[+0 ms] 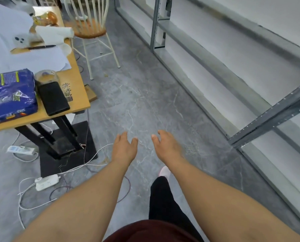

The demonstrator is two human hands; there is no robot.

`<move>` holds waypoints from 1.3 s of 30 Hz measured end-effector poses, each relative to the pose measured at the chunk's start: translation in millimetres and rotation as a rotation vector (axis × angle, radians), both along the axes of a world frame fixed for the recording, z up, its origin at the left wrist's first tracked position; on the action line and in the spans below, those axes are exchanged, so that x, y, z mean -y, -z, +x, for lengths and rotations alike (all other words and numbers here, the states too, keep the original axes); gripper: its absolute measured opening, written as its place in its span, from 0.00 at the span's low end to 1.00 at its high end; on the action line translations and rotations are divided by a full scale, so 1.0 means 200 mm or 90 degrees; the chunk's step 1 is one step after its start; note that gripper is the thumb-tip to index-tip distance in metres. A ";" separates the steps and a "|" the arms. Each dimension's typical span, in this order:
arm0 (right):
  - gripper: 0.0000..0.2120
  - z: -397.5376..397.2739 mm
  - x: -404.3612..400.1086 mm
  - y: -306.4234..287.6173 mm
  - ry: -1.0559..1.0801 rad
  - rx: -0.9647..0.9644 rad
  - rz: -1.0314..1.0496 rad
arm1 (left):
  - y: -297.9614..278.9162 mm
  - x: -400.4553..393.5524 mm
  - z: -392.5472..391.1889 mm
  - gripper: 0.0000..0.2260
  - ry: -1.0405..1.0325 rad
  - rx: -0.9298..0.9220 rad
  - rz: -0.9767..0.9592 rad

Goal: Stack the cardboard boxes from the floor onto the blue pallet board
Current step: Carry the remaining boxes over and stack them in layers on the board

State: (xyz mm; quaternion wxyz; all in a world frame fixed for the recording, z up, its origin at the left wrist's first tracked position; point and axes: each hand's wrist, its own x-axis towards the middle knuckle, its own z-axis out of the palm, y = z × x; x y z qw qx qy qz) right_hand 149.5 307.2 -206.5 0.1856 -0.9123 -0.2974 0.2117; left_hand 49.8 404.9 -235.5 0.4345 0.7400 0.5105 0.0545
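Observation:
My left hand [124,148] and my right hand [165,145] reach forward side by side over the grey marbled floor [145,102], fingers relaxed and holding nothing. A small flat piece of cardboard [91,93] lies on the floor beside the table's far corner. No full cardboard box and no blue pallet board appear in this view. My leg in black trousers and a pale shoe [164,172] step forward below my right arm.
A wooden table [76,84] at the left carries papers, a blue package [11,95] and a black case [53,97]. A white spindle chair [91,30] stands behind it. Grey metal shelving [260,119] lines the right wall. Power strips [47,182] and cables trail under the table.

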 end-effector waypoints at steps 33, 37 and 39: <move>0.22 1.47 -2.60 0.05 -0.265 -0.027 -0.027 | 0.05 -2.32 1.35 0.28 -0.276 -0.012 -0.041; 0.22 1.56 -2.85 0.07 -0.260 -0.034 -0.034 | 0.10 -2.56 1.44 0.27 -0.280 -0.018 -0.035; 0.22 1.61 -2.96 0.10 -0.262 -0.040 -0.040 | 0.14 -2.66 1.49 0.28 -0.278 -0.029 -0.057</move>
